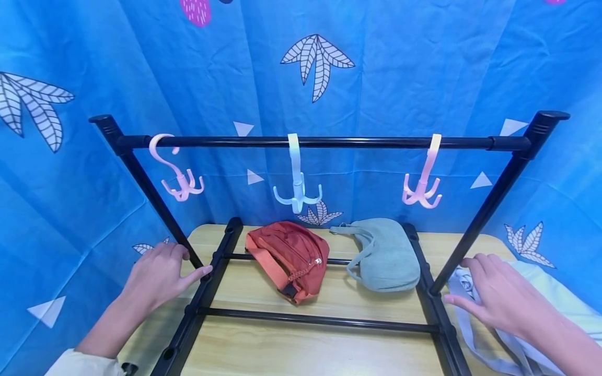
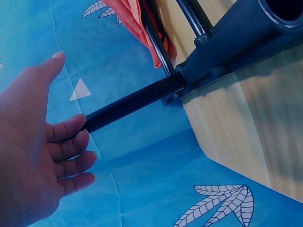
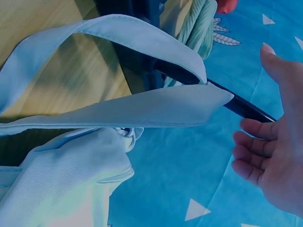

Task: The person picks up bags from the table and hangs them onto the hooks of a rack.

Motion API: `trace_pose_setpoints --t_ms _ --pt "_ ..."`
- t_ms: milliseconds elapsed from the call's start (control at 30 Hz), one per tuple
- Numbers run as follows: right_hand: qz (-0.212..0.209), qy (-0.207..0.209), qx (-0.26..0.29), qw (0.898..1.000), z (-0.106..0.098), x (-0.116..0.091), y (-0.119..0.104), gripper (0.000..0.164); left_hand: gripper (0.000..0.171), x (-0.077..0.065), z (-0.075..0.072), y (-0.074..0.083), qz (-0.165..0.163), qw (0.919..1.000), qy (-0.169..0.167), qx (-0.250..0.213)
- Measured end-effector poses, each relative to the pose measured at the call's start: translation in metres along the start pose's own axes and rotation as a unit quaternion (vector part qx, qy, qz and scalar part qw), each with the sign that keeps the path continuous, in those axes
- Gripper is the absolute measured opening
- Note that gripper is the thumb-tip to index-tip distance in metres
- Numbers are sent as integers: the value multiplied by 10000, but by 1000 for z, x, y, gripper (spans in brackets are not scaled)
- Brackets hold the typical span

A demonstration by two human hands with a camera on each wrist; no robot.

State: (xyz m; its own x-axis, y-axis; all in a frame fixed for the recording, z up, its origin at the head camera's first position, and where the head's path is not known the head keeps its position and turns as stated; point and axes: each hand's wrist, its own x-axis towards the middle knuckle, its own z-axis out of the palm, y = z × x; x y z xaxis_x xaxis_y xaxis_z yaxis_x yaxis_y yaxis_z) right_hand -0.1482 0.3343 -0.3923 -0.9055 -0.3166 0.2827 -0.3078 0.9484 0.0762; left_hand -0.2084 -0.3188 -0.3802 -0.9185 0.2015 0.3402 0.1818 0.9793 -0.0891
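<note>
My left hand (image 1: 157, 277) is beside the left post of a black rack (image 1: 357, 142), thumb spread away from loosely bent fingers. In the left wrist view its fingertips overlap the post; whether they touch it I cannot tell. Near the right post is my right hand (image 1: 498, 300), also loose, holding nothing. A pale blue bag (image 1: 559, 292) with long straps lies beneath and beside it. From the top bar hang a pink hook (image 1: 182, 190), a light blue hook (image 1: 297, 183) and another pink hook (image 1: 425, 177). A red waist bag (image 1: 305, 256) and a green handbag (image 1: 395, 256) lie between the rack's feet.
The rack stands on a wooden table (image 1: 320, 350), with two low rails (image 1: 324, 319) joining its feet. A blue patterned curtain (image 1: 404, 68) surrounds the back and sides. A small black object (image 1: 129, 368) sits near the left sleeve.
</note>
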Motion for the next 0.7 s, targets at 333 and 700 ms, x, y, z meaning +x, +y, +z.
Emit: trace_pose_setpoints --t_ms 333,700 --pt "222 -264 -154 9993 0 7 2 89 76 3 -2 -8 -2 9998 107 164" --pt "427 -403 -77 9982 -1 18 9 76 72 11 1 -17 -94 9995 126 279"
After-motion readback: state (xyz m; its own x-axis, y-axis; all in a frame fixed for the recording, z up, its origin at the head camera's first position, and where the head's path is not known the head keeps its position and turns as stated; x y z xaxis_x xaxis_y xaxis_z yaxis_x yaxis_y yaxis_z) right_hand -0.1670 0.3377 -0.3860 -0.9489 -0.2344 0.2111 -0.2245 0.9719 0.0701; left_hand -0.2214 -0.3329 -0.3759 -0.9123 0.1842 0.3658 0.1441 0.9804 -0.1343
